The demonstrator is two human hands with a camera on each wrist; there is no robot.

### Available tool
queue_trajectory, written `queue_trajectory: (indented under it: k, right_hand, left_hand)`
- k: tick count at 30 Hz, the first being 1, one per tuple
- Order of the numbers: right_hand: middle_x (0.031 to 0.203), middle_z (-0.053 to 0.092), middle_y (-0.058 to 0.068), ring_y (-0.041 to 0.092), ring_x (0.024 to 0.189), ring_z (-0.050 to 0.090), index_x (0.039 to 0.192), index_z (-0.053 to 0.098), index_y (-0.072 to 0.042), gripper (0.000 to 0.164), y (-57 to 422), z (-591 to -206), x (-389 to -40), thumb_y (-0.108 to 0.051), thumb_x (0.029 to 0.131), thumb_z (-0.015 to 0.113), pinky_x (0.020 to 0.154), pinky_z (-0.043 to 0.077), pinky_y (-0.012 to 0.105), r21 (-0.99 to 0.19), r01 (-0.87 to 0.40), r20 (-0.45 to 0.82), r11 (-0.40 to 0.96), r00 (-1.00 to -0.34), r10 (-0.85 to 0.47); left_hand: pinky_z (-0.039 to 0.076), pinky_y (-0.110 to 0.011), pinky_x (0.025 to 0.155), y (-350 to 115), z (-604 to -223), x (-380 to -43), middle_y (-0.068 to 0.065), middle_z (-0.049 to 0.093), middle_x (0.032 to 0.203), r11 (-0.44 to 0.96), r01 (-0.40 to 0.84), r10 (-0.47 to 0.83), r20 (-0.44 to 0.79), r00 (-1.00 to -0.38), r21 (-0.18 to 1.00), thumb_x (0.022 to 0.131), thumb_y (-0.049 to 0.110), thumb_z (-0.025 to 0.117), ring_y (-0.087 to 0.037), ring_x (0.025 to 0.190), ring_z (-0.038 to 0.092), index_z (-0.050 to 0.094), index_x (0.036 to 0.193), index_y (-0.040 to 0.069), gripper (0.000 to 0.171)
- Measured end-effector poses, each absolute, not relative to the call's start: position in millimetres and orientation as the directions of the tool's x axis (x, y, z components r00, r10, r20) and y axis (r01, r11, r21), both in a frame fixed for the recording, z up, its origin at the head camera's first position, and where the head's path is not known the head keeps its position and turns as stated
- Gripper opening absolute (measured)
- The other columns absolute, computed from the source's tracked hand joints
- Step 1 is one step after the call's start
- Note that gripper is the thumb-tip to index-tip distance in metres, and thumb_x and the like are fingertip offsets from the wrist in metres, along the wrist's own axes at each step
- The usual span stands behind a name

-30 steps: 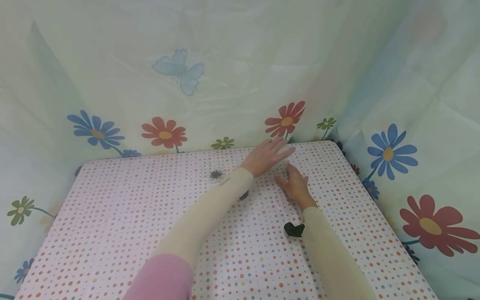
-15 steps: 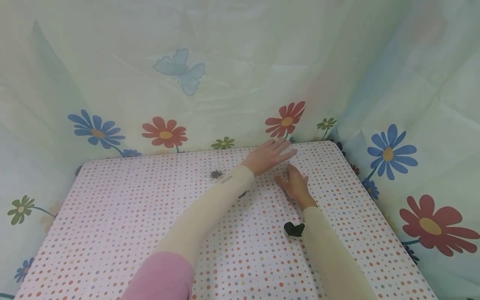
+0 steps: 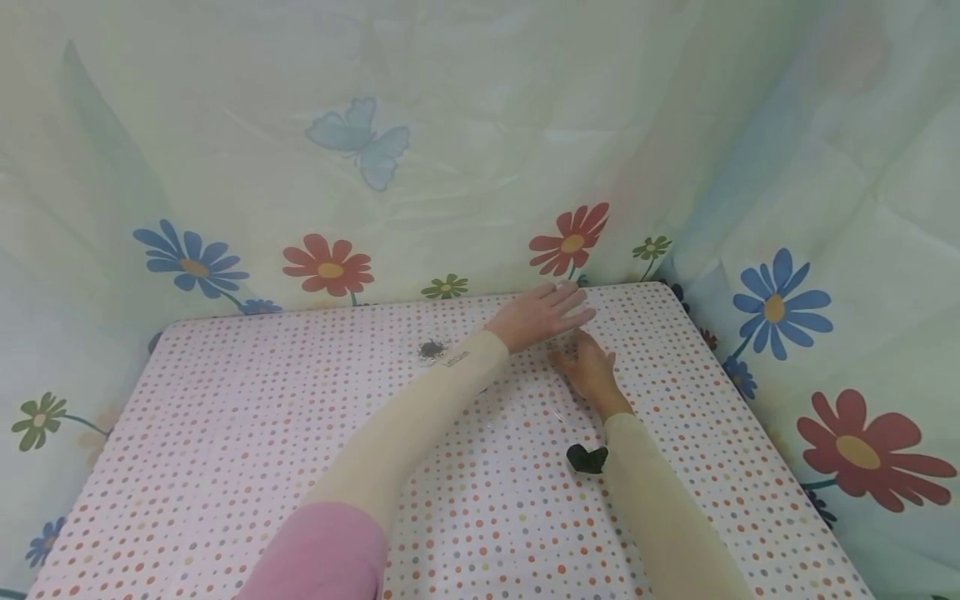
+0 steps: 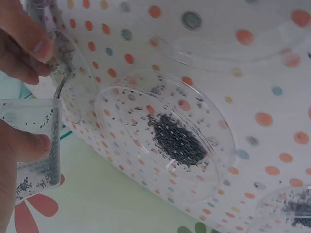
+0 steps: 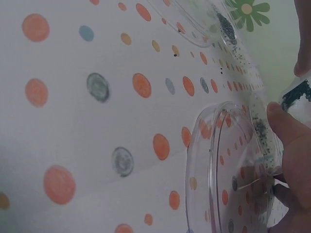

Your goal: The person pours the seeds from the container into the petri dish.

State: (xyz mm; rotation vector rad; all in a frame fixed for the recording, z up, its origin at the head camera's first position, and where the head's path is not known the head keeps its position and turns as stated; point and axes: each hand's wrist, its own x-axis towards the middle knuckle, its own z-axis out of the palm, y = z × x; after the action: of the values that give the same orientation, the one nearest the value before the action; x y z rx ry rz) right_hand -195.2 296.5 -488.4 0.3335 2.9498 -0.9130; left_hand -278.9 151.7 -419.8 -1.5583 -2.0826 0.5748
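Note:
My left hand (image 3: 536, 318) grips a small clear plastic box (image 4: 46, 167) part-filled with dark, seed-like grains, its thumb (image 4: 33, 147) across the side. Nearer to me, my right hand (image 3: 591, 375) has its thumb (image 5: 282, 114) and fingers bent around a slim shiny metal utensil (image 4: 60, 88), which reaches down toward the box's edge; its far end is unclear. Beside the right hand stands a clear round dish (image 5: 214, 155). A second clear dish (image 4: 221, 114) holds a heap of dark grains (image 4: 177, 141). The box shows poorly in the head view.
The dotted tablecloth (image 3: 262, 442) ends at a flowered curtain (image 3: 465, 208). A black heart-shaped patch (image 3: 587, 459) lies beside the right sleeve. Another grain heap (image 3: 432, 349) sits left of the left forearm, which mostly covers a further dark patch. More clear dishware (image 4: 204, 65) lies nearby.
My left hand has come slightly nearer to me, toward the right hand, and its forearm now covers more of the dark patch below it. The right hand stays nearly still.

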Motion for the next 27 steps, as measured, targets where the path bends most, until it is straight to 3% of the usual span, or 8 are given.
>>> queue_trajectory:
  k: [9, 17, 27]
  right_hand:
    - [0.149, 0.040, 0.024, 0.041, 0.142, 0.029, 0.150, 0.028, -0.001, 0.072, 296.2, -486.3, -193.5, -0.036, 0.095, 0.059, 0.109, 0.001, 0.076, -0.570, 0.172, -0.044, 0.803, -0.983, 0.180]
    - [0.155, 0.029, 0.024, 0.041, 0.145, 0.024, 0.152, 0.021, 0.002, 0.078, 296.4, -486.6, -193.3, -0.039, 0.096, 0.057, 0.110, 0.001, 0.075, -0.561, 0.184, -0.063, 0.807, -0.982, 0.181]
    - [0.157, 0.026, 0.024, 0.041, 0.146, 0.021, 0.152, 0.020, 0.002, 0.078, 296.7, -485.0, -195.2, -0.039, 0.096, 0.056, 0.111, 0.001, 0.074, -0.544, 0.199, -0.079, 0.815, -0.979, 0.186]
  left_hand:
    - [0.024, -0.037, 0.122, 151.9, -423.2, -280.5, -0.004, 0.032, 0.157, 0.239, 0.738, 0.970, 0.120, -0.211, -0.631, 0.098, 0.015, 0.054, -0.021, 0.147, 0.028, 0.022, 0.153, 0.024, 0.064]
    - [0.027, -0.037, 0.120, 150.7, -421.2, -278.6, -0.006, 0.030, 0.158, 0.304, 0.772, 0.951, 0.137, -0.276, -0.558, 0.096, 0.015, 0.058, -0.023, 0.147, 0.027, 0.019, 0.154, 0.022, 0.070]
    - [0.026, -0.037, 0.121, 151.2, -424.3, -280.1, -0.007, 0.031, 0.157, 0.333, 0.774, 0.943, 0.164, -0.291, -0.539, 0.096, 0.015, 0.059, -0.023, 0.147, 0.028, 0.021, 0.153, 0.022, 0.069]
